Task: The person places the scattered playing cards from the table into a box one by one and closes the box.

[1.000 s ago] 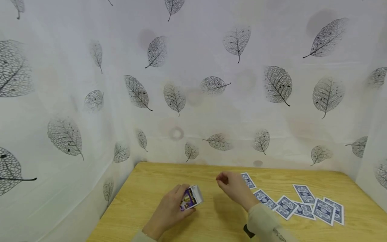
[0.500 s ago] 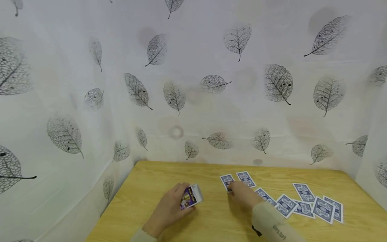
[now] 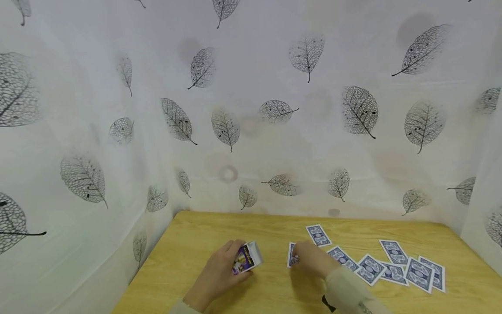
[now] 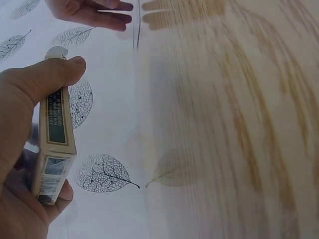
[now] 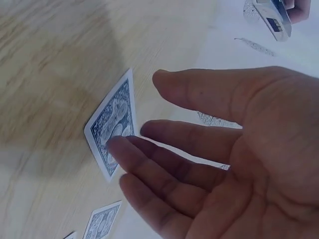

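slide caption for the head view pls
Left hand gripping a small box, right hand at a blue-patterned card, more cards scattered farther right on a wooden table.

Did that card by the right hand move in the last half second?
Yes, toward the person: the card, partly hidden by the right hand, now lies farther from the table's back edge.

My right hand hides part of a card, and my left hand covers part of the box. From my left wrist, the little words on the box are too blurry to read. My right wrist view cuts off another card at the bottom.
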`<state>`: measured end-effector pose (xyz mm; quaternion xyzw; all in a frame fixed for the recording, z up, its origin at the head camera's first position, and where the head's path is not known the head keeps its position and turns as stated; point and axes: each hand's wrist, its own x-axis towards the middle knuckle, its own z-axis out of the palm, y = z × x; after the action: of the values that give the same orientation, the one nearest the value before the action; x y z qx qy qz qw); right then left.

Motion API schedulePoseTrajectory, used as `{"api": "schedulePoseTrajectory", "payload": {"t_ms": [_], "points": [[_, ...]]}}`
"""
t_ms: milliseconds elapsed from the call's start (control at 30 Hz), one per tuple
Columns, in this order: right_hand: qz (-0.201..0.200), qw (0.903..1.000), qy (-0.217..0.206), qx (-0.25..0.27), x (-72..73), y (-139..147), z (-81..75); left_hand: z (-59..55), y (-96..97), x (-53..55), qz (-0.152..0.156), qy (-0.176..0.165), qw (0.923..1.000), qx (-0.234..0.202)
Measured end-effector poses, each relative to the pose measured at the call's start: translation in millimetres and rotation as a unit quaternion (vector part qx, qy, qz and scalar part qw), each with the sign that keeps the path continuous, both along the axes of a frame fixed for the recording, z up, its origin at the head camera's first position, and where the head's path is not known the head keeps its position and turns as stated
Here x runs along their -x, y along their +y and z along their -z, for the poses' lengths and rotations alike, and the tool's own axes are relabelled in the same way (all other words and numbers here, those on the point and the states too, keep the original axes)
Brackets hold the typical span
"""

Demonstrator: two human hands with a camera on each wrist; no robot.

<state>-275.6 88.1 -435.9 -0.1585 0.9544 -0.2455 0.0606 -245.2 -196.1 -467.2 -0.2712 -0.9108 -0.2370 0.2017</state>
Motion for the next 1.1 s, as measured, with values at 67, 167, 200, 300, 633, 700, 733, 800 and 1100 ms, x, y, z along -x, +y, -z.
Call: {"api": "schedulePoseTrajectory", "payload": {"t_ms": [67, 167, 200, 300, 633, 700, 733, 800, 1100], "points": [[0.008, 0.9999, -0.002, 0.010, 0.6, 1.5, -2.5, -0.3, -0.2, -0.2, 0.000, 0.001, 1.0000, 0.000], [0.021, 0.9998, -0.007, 0.002, 7.1, 5.9, -1.9, -0.9, -0.5, -0.3, 0.001, -0.005, 1.0000, 0.000], [0.023, 0.9997, -0.011, -0.004, 10.2, 7.6, -0.7, -0.8, -0.6, -0.3, 0.000, -0.006, 1.0000, 0.000], [0.017, 0.9997, -0.013, -0.016, 19.9, 12.6, 4.9, -0.2, -0.9, -0.1, 0.001, -0.007, 1.0000, -0.001], [0.005, 0.9994, -0.030, -0.017, 33.3, 20.4, 12.4, -1.4, -1.2, -0.9, 0.005, -0.013, 0.9999, -0.003], [0.005, 0.9994, -0.027, -0.019, 34.6, 20.7, 12.8, -1.7, -1.1, -1.2, 0.004, -0.011, 0.9999, -0.003], [0.004, 0.9995, -0.025, -0.020, 35.1, 20.7, 12.8, -1.8, -1.1, -1.3, 0.004, -0.011, 0.9999, -0.004], [0.004, 0.9996, -0.021, -0.020, 35.8, 20.6, 12.6, -1.9, -1.1, -1.2, 0.005, -0.012, 0.9999, -0.004], [0.002, 0.9995, -0.008, -0.030, 34.8, 20.4, 11.1, -1.5, -1.6, 1.1, 0.002, -0.029, 0.9996, 0.000]]}}
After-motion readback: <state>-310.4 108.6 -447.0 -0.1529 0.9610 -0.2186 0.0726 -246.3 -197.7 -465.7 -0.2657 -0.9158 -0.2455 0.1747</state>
